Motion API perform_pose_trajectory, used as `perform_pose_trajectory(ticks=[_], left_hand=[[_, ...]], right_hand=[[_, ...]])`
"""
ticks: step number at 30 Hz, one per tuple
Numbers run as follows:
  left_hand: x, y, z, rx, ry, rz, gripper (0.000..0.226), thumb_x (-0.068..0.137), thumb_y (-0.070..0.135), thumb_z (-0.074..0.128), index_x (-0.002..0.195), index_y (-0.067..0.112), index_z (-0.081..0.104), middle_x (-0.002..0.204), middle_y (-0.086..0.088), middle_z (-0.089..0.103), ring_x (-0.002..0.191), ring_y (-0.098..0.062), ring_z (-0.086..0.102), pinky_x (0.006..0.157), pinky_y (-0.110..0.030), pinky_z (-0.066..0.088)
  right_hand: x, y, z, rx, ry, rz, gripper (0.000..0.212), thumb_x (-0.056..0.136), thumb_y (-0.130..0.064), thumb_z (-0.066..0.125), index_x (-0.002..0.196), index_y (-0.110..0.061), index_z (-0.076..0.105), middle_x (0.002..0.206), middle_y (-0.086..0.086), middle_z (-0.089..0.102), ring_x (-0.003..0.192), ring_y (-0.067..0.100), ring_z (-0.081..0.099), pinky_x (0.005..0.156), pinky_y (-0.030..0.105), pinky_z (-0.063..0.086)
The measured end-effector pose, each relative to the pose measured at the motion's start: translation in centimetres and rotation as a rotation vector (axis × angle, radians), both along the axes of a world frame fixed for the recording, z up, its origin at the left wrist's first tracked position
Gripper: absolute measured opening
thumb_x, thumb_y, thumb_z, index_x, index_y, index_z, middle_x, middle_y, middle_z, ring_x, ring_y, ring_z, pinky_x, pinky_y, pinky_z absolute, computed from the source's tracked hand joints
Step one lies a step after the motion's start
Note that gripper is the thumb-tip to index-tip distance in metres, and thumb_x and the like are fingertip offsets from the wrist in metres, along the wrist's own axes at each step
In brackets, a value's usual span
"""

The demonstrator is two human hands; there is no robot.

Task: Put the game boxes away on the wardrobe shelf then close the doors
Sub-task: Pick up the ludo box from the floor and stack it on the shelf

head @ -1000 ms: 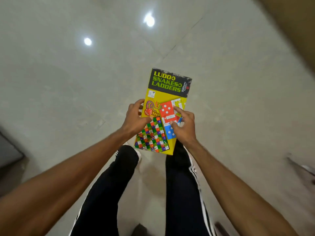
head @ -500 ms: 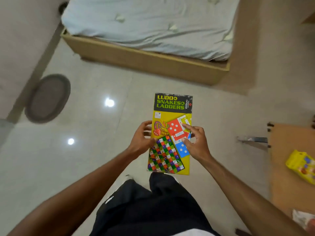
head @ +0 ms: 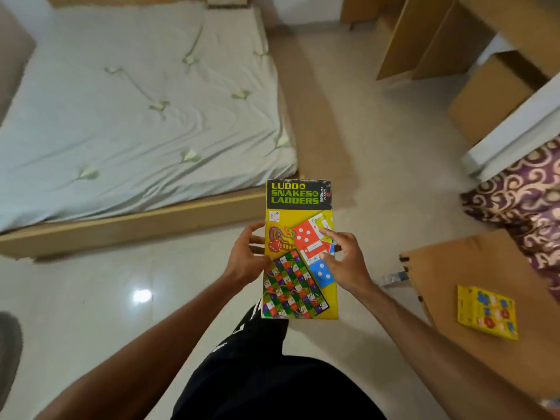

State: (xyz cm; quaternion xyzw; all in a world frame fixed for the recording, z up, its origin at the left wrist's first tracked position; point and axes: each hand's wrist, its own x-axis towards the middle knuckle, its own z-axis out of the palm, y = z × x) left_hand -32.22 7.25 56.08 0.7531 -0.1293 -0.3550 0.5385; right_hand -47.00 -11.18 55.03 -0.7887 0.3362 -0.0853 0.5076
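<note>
Ludo box dead centre. Left hand grips its 9 o'clock edge, right hand its 3 o'clock edge; underside hidden. Blurred yellow box, probably another game, on table at 4 o'clock.

Table, floor, bed, quick rundown

On the brown wooden table, just a small yellow game box, flat and printed side up, well in from the left corner. Down on the glossy pale floor, a low wooden-framed bed with a wrinkled light sheet over it, plus a grey mat poking in at the far left.
</note>
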Motion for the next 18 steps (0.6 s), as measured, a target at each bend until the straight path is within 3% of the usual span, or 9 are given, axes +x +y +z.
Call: perform_pose_trajectory(ticks=[7, 10, 15, 18], left_hand=[[10.8, -17.1, 0.6, -0.009, -0.063, -0.118, 0.079, 0.066, 0.029, 0.088, 0.134, 0.034, 0.048, 0.105, 0.001, 0.064, 0.096, -0.019, 0.065, 0.069, -0.037, 0.06], [15.3, -26.1, 0.8, 0.003, -0.073, -0.145, 0.08, 0.065, 0.031, 0.088, 0.134, 0.031, 0.048, 0.108, -0.001, 0.065, 0.097, -0.021, 0.066, 0.071, -0.041, 0.061], [21.6, -40.0, 0.2, 0.006, -0.139, -0.184, 0.074, 0.065, 0.035, 0.085, 0.129, 0.043, 0.049, 0.107, 0.004, 0.066, 0.102, -0.013, 0.064, 0.079, -0.041, 0.059], [25.1, -48.7, -0.2, -0.013, -0.108, -0.151, 0.074, 0.062, 0.038, 0.087, 0.127, 0.039, 0.053, 0.113, 0.004, 0.064, 0.102, -0.016, 0.063, 0.074, -0.045, 0.06]], right_hand=[[8.8, -15.3, 0.7, -0.026, 0.023, -0.07, 0.05, 0.089, -0.001, 0.06, 0.132, -0.026, 0.055, 0.124, 0.004, 0.044, 0.116, 0.013, 0.052, 0.075, 0.003, 0.048], [12.4, -23.2, 1.3, -0.057, 0.017, -0.131, 0.05, 0.088, 0.002, 0.059, 0.132, -0.023, 0.056, 0.126, 0.003, 0.045, 0.115, 0.008, 0.049, 0.076, -0.002, 0.043], [18.6, -36.3, 0.3, -0.061, 0.019, -0.165, 0.049, 0.088, -0.001, 0.062, 0.132, -0.02, 0.055, 0.126, 0.001, 0.045, 0.117, 0.009, 0.047, 0.074, -0.005, 0.04], [23.0, -44.8, -0.1, -0.113, 0.031, -0.15, 0.049, 0.088, -0.006, 0.066, 0.133, -0.02, 0.055, 0.13, 0.004, 0.046, 0.119, 0.01, 0.046, 0.089, 0.009, 0.041]])
